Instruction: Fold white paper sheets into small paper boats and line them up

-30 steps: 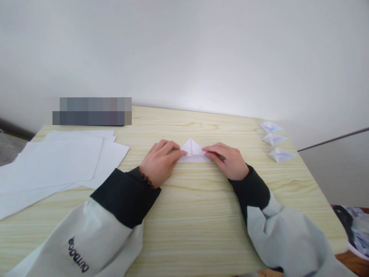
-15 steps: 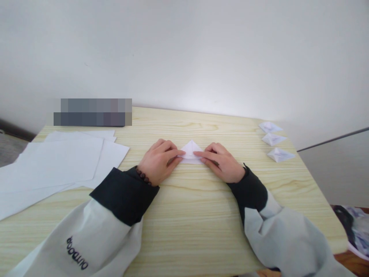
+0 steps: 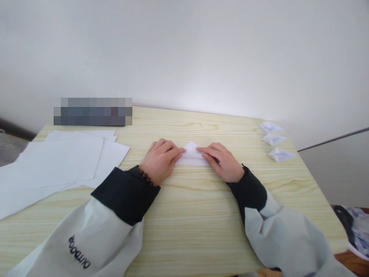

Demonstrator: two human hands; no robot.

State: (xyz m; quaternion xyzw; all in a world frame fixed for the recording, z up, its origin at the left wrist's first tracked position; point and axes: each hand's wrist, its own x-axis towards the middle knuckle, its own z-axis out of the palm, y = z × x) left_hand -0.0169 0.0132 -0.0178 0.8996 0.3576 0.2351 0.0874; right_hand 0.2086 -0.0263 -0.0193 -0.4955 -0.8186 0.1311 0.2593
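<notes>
A small folded white paper lies on the table in front of me, its pointed top facing the wall and a flat strip along its near edge. My left hand pinches its left side between thumb and index finger. On the right side, my right hand grips the paper the same way, index finger on top and thumb lower down. The fingertips hide both ends of the fold.
Loose white sheets overlap at the left of the wooden table. Three folded paper pieces sit in a column near the right edge. A dark, blurred-out object stands at the back left, by the wall.
My fingers have moved slightly apart along the paper. Its near strip now shows wider, and the pointed top sits a touch lower. Both hands keep hold.
</notes>
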